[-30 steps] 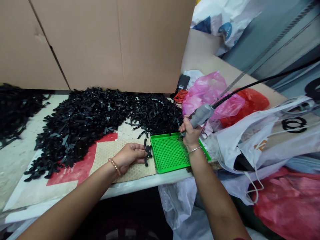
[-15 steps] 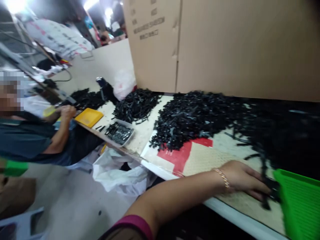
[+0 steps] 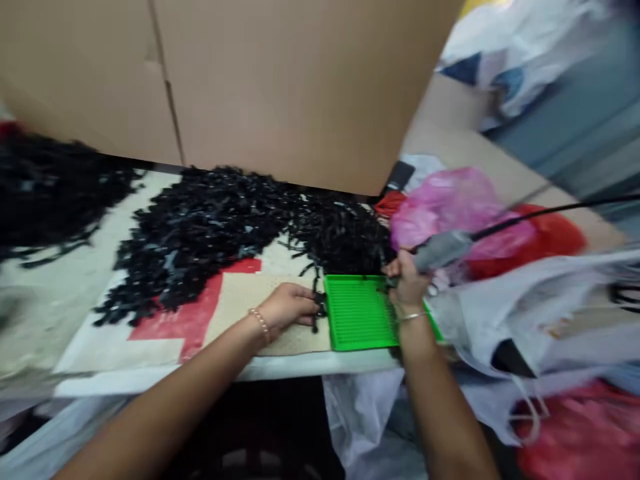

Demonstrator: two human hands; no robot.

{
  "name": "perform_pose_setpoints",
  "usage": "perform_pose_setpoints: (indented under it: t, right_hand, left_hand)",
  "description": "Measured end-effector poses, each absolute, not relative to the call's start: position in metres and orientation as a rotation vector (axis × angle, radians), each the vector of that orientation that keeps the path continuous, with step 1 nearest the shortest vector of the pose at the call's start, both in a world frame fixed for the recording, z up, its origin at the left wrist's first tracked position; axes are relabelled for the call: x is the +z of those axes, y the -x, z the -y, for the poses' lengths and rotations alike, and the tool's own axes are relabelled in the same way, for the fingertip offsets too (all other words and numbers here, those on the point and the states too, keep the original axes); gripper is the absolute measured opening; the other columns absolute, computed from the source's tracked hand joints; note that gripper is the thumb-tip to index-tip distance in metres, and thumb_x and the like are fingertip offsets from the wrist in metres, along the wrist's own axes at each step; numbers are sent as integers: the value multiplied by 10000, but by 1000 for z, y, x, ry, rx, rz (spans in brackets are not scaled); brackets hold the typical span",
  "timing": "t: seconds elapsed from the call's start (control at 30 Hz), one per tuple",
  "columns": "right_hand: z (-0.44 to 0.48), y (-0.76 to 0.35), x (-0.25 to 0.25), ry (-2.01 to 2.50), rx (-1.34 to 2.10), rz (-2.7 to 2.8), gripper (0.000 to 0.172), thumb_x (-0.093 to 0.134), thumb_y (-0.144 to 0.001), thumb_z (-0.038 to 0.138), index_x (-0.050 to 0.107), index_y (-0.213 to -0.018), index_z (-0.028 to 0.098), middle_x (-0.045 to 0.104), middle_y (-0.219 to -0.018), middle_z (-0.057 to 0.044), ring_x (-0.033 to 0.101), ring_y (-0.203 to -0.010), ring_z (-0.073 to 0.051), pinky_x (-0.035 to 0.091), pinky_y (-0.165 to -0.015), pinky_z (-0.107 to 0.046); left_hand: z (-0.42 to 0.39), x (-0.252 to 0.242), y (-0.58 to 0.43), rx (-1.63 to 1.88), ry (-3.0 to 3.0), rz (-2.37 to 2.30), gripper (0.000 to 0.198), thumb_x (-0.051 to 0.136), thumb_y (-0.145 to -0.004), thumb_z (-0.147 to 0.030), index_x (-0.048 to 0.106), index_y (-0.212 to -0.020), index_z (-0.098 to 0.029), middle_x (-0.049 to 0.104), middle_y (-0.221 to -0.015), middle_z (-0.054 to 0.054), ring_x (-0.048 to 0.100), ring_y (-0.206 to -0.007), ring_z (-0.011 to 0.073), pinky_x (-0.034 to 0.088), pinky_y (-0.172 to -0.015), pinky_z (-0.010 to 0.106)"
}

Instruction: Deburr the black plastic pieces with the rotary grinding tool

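My left hand (image 3: 290,308) is closed on a small black strip piece (image 3: 316,313), with its fingertips just left of the green ridged tray (image 3: 356,313). Over the tray's right part is my right hand (image 3: 411,287), its fingers curled around a grey corded tool (image 3: 443,251). The tool slants up to the right into a black cable. Its tip is blurred near dark bits on the tray. Behind the left hand and tray lies a heap of black strip pieces (image 3: 210,220).
A tall cardboard box (image 3: 290,87) stands behind the heaps. Another black heap (image 3: 55,193) lies at the left. Pink plastic bags (image 3: 450,207) and a white bag (image 3: 530,307) crowd the right side. The table's white front edge (image 3: 200,373) runs below my forearms.
My view has swung to the right, so the person at the left is out of frame. The right hand and corded tool now show. My left hand still holds the black piece beside the tray.
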State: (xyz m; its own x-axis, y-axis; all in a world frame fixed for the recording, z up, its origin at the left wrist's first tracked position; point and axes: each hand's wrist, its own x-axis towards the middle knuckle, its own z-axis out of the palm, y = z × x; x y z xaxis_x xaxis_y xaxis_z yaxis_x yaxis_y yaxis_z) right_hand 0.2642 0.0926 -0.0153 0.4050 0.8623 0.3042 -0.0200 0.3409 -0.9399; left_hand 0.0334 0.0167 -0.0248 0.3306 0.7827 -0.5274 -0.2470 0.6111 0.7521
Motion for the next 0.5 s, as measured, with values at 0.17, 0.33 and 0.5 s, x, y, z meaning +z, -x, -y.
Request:
perform_pose_setpoints:
  t: [0.17, 0.33, 0.5]
  right_hand:
    - [-94, -262, -20, 990, 753, 1022, 344, 743, -678, 434, 520, -741, 180, 401, -446, 87, 357, -379, -78, 380, -414, -209]
    - [-91, -261, -18, 941, 791, 1024, 315, 743, -698, 390, 551, -817, 170, 403, -454, 93, 363, -388, -81, 385, -420, -206]
    - [-93, -264, -18, 903, 793, 1006, 302, 743, -704, 369, 570, -853, 171, 407, -452, 96, 372, -384, -80, 392, -423, -202]
  left_hand:
    - [-13, -23, -35, 724, -610, -1031, 102, 698, -593, -54, 689, -685, -97, 690, -700, 49, 638, -654, 128, 547, -600, 205]
    - [-12, -21, -34, 715, -607, -1063, 128, 686, -617, -58, 689, -741, -86, 699, -751, 60, 637, -648, 119, 545, -601, 203]
    - [-13, -21, -35, 701, -618, -1065, 147, 698, -613, -82, 680, -759, -85, 701, -776, 69, 642, -675, 127, 545, -618, 211]
